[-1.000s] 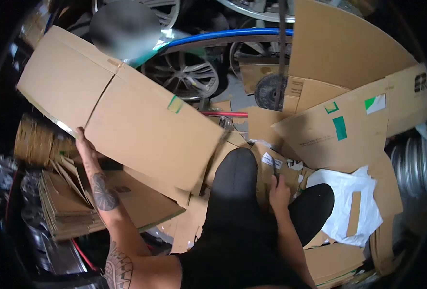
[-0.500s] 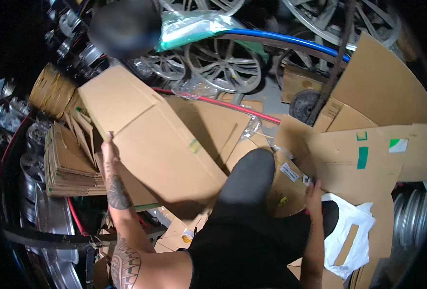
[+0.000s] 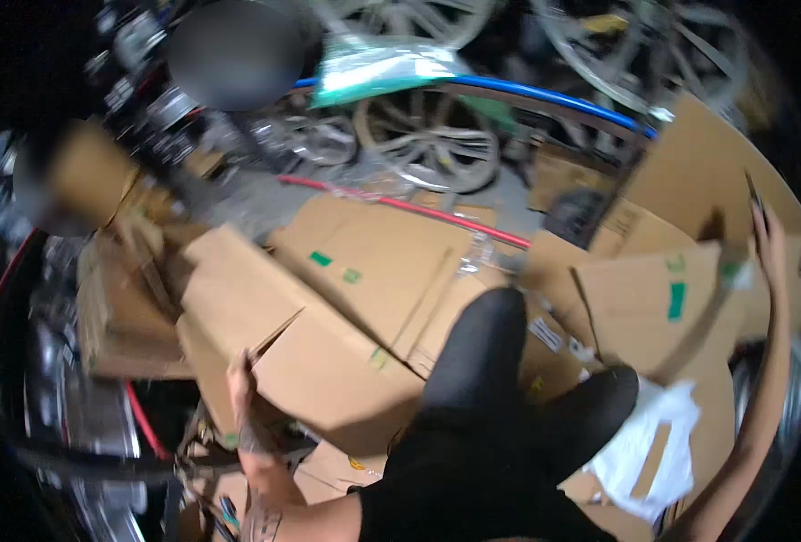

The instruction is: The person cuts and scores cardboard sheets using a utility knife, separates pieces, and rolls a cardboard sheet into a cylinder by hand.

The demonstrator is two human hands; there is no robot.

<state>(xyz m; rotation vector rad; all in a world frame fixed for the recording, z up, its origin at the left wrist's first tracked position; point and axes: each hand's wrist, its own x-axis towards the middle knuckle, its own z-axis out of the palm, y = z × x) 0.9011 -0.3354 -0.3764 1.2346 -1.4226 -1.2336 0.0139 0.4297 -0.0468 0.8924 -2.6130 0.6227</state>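
My left hand [image 3: 242, 384] grips the near-left edge of a large folded cardboard sheet [image 3: 328, 370], by a slit that runs in from that edge. The sheet lies tilted beside my left knee. Raised at the far right, my right hand [image 3: 763, 235] is closed on a slim knife [image 3: 751, 187] with its thin tip pointing up. Behind that hand stands an upright cardboard flap [image 3: 689, 172]. Another flat cardboard piece [image 3: 373, 262] with green tape lies beyond the sheet. Motion blurs parts of the view.
Alloy wheels [image 3: 432, 144] stand behind a blue rail [image 3: 545, 97] and a red bar [image 3: 436, 213]. Folded cardboard [image 3: 134, 316] is stacked at left. A white plastic bag [image 3: 649, 443] lies by my right knee. A dark metal rail [image 3: 84, 459] runs at lower left.
My right hand has swung from beside my right knee up to the far right with the knife. My left hand has drawn the cardboard sheet lower and nearer to me.
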